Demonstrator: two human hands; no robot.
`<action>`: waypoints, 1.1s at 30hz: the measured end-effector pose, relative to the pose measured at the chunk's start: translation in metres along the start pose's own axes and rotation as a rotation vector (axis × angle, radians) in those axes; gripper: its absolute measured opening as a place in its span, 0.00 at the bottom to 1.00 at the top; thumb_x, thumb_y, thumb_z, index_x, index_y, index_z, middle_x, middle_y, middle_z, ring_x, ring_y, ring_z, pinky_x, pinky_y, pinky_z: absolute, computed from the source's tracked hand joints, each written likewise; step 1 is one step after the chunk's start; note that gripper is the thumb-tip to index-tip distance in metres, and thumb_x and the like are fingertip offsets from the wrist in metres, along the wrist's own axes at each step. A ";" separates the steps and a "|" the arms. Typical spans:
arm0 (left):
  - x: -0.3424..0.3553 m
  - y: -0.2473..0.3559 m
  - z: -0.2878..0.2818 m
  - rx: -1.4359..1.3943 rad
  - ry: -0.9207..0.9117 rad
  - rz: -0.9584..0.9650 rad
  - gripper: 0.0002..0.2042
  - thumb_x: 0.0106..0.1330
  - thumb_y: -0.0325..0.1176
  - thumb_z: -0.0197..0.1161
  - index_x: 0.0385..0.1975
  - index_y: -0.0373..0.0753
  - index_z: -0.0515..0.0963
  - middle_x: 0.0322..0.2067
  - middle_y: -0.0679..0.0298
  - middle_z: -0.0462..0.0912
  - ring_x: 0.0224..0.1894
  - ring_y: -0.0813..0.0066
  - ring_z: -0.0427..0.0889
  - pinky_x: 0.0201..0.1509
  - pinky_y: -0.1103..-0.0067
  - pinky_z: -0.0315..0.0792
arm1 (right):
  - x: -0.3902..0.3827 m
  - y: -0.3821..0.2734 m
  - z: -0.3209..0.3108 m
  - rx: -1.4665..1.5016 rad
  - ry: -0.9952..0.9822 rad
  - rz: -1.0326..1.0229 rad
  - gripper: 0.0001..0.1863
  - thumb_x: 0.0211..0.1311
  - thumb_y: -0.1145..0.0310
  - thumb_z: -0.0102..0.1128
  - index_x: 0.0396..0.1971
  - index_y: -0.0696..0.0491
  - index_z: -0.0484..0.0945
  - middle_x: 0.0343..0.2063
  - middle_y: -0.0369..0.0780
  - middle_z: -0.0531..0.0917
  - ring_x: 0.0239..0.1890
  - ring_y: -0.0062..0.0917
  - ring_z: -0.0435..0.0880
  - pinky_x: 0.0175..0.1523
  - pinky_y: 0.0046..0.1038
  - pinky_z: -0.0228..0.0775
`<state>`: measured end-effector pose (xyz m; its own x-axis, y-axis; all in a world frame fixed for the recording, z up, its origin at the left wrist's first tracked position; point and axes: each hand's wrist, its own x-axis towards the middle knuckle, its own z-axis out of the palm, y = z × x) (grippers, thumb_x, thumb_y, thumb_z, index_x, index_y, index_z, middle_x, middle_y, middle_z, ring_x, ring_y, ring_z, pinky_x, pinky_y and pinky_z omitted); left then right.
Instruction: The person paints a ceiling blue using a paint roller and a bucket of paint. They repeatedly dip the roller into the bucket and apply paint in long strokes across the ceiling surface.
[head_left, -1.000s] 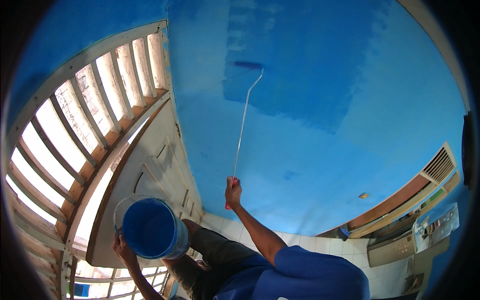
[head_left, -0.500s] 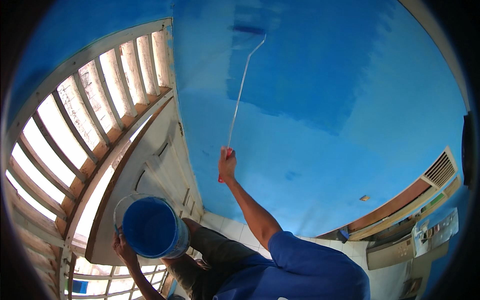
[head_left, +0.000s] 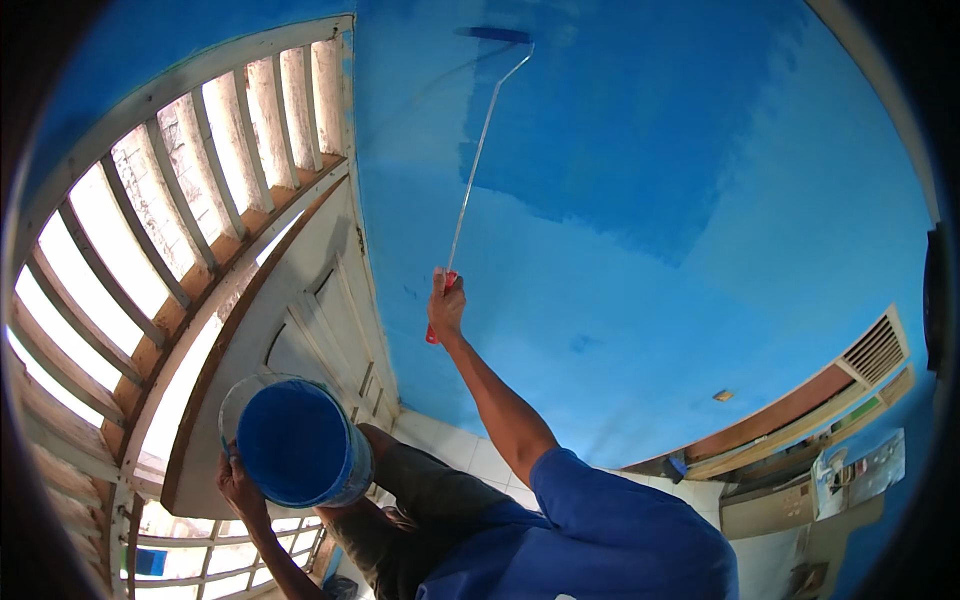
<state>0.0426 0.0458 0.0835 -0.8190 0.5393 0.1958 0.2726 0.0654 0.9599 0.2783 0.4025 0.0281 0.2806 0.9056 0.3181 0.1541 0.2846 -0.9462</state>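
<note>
My right hand (head_left: 447, 303) is closed around the red grip of a paint roller (head_left: 497, 36), arm stretched forward. Its long thin metal rod runs up to a dark blue roller head against a blue wall (head_left: 520, 290). The head is near the upper left of a darker blue patch (head_left: 610, 150); whether it touches the wall I cannot tell. At lower left, my left hand (head_left: 240, 487) grips a paint bucket (head_left: 355, 465) at its wire handle and side. The bucket tilts toward me, its inside coated blue; the paint level is hard to make out.
Left of the wall are a slatted window (head_left: 240, 120) and a whitish panelled door (head_left: 235, 400) standing ajar. White tiles (head_left: 450, 445) line the wall's foot. At right, a wooden piece with a louvred panel (head_left: 873, 345) stands near cardboard boxes (head_left: 765, 512).
The roller head has shifted slightly up and left relative to the darker patch, and its shadow shows more plainly. My view has tilted a little. Both hands keep their holds.
</note>
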 end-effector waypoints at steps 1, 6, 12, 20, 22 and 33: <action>-0.001 0.002 0.001 -0.001 -0.001 0.005 0.15 0.66 0.37 0.46 0.40 0.34 0.77 0.29 0.60 0.80 0.31 0.74 0.77 0.36 0.77 0.70 | 0.000 -0.003 0.000 0.010 0.006 -0.006 0.24 0.61 0.52 0.50 0.35 0.63 0.68 0.23 0.49 0.78 0.28 0.43 0.79 0.31 0.38 0.67; -0.004 0.006 0.006 -0.037 0.003 -0.019 0.16 0.66 0.37 0.45 0.40 0.34 0.77 0.29 0.60 0.80 0.31 0.73 0.77 0.36 0.77 0.69 | -0.062 0.073 -0.025 -0.081 0.014 0.119 0.25 0.60 0.51 0.50 0.37 0.64 0.69 0.28 0.50 0.79 0.34 0.45 0.79 0.37 0.37 0.68; -0.002 0.000 -0.001 -0.021 -0.020 -0.019 0.15 0.66 0.36 0.45 0.41 0.34 0.77 0.29 0.61 0.80 0.31 0.75 0.77 0.37 0.78 0.69 | -0.151 0.109 -0.074 -0.299 0.006 0.262 0.25 0.61 0.49 0.48 0.34 0.62 0.69 0.24 0.53 0.78 0.30 0.48 0.78 0.34 0.40 0.68; 0.000 0.000 0.002 -0.018 -0.030 -0.020 0.15 0.66 0.35 0.45 0.41 0.34 0.76 0.30 0.60 0.80 0.31 0.75 0.77 0.37 0.78 0.69 | -0.168 0.113 -0.136 -0.358 0.117 0.219 0.24 0.62 0.49 0.45 0.31 0.60 0.68 0.17 0.51 0.75 0.21 0.45 0.76 0.26 0.40 0.64; 0.000 0.001 0.004 -0.004 -0.028 -0.008 0.15 0.66 0.35 0.45 0.41 0.34 0.76 0.30 0.60 0.80 0.31 0.75 0.76 0.37 0.78 0.69 | -0.160 0.109 -0.149 -0.347 0.137 0.263 0.24 0.62 0.49 0.45 0.30 0.59 0.68 0.16 0.50 0.74 0.20 0.43 0.75 0.26 0.38 0.64; 0.002 0.000 0.011 -0.012 -0.041 0.047 0.15 0.66 0.36 0.45 0.40 0.33 0.77 0.28 0.61 0.80 0.29 0.75 0.76 0.33 0.79 0.70 | -0.100 0.091 -0.132 -0.082 0.091 0.306 0.21 0.62 0.53 0.48 0.30 0.60 0.69 0.16 0.41 0.73 0.18 0.25 0.71 0.24 0.30 0.62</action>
<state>0.0464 0.0560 0.0817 -0.7837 0.5758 0.2329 0.3043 0.0291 0.9521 0.3895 0.2957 -0.0818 0.4090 0.9121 0.0273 0.1239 -0.0259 -0.9920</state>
